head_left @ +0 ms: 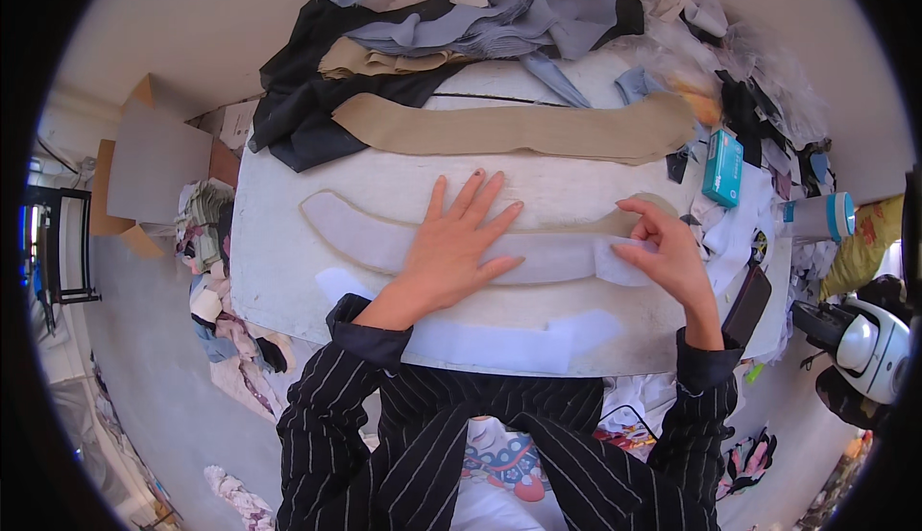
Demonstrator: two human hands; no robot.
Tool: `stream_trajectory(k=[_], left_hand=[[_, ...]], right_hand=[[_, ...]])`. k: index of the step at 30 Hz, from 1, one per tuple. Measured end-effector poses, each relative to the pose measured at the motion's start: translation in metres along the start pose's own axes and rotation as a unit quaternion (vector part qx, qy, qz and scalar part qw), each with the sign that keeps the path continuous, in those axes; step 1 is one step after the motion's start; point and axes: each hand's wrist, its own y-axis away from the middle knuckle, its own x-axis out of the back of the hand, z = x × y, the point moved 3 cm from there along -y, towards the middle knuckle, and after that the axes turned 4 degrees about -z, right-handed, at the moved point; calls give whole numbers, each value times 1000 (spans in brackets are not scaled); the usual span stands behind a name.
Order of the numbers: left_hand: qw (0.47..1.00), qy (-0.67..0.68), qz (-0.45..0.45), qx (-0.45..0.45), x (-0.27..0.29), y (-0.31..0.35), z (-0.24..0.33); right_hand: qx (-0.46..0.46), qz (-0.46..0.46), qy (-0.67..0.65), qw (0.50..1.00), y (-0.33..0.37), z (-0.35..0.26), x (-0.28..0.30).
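A curved white strip of thin fabric lies over a tan cut fabric piece, whose edge shows around it and at the right end. My left hand rests flat on the middle of the strip, fingers spread. At the strip's right end my right hand has thumb and index finger pinched on its folded-back white end. Farther back a stack of curved tan fabric pieces lies across the table. More white strips are by the near edge, partly behind my left forearm.
Grey, black and tan cloth is heaped at the table's far side. To the right are a teal box, a dark phone-like slab, plastic bags and a white-and-blue container. An open cardboard box stands left, near fabric scraps.
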Motion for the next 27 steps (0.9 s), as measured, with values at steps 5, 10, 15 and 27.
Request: stream_trajectory(k=[5,10,15,27], left_hand=[[1000,2,-6,-2,2,-2,2],[1000,-2,-11,-2,4,-2,2],[1000,7,4,-7,4,-1,2],[1000,11,21,-10,4,-1,2]], right_hand=[[10,52,-66,996,2,22,28],[35,148,-29,988,-5,33,25],[28,182,-6,983,-8,44,17],[54,315,-64,945,-10,47,35]])
